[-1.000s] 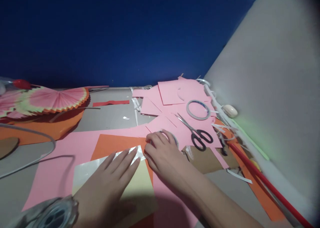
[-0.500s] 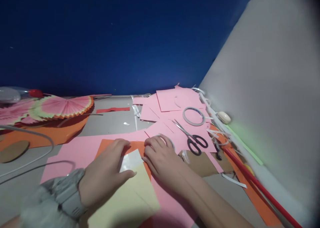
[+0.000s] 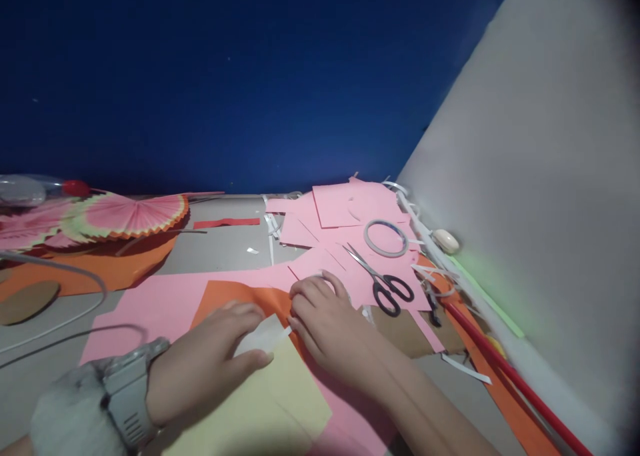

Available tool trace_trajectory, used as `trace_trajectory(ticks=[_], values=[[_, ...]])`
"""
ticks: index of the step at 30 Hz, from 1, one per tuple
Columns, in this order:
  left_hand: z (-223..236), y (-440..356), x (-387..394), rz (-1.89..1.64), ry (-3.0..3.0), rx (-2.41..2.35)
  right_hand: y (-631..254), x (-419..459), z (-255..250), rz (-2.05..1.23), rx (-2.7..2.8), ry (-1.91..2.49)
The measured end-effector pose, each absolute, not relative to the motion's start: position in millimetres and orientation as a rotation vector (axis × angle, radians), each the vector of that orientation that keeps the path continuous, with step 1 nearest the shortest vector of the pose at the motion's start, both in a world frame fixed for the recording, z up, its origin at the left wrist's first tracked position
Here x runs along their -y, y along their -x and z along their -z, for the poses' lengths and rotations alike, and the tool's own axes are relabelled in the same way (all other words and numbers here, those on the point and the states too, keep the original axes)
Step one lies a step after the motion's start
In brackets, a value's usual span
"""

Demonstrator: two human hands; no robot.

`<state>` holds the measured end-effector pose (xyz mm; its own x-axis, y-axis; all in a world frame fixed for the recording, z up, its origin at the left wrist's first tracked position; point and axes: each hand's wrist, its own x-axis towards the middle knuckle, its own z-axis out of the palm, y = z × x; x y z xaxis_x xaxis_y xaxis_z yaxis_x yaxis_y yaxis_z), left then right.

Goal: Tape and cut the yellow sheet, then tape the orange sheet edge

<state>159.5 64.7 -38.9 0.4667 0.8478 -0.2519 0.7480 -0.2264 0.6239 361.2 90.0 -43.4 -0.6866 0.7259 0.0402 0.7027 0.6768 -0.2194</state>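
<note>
My left hand [image 3: 210, 366], with a grey watch on the wrist, lies curled over the far corner of a pale yellow sheet [image 3: 280, 403], thumb and fingers pinching that shiny corner. My right hand [image 3: 325, 323] rests just right of it, fingers curled, with the fingertips touching the same corner and the orange sheet [image 3: 235, 296] underneath. A tape roll peeks out from beneath my right hand's knuckles. Both sheets lie on a large pink sheet [image 3: 150, 306].
Black-handled scissors [image 3: 383, 286] and a ring of tape [image 3: 385, 237] lie on pink paper scraps to the right. A red rod [image 3: 505, 369] runs along the grey wall. Folded pink paper fans [image 3: 125, 215] and a cable [image 3: 60, 323] sit at left.
My left hand went from lying flat on the yellow sheet to curling over its far corner. The view shifted slightly; my right hand stayed in place.
</note>
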Motion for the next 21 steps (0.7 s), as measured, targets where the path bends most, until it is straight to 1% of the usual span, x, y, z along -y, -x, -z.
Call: trace_trajectory(ticks=[10, 16, 21], values=[[37.7, -161.8, -58.9, -0.157, -2.041, -1.342, -364.3, -88.9, 43.6, -0.248, 2.79, 1.139], [37.5, -162.2, -58.9, -0.222, -2.077, -1.308, -366.7, -90.3, 43.5, -0.267, 2.773, 1.118], [42.0, -159.2, -66.1, -0.185, -2.069, -1.32, -368.9, -93.3, 45.5, -0.253, 2.767, 1.127]])
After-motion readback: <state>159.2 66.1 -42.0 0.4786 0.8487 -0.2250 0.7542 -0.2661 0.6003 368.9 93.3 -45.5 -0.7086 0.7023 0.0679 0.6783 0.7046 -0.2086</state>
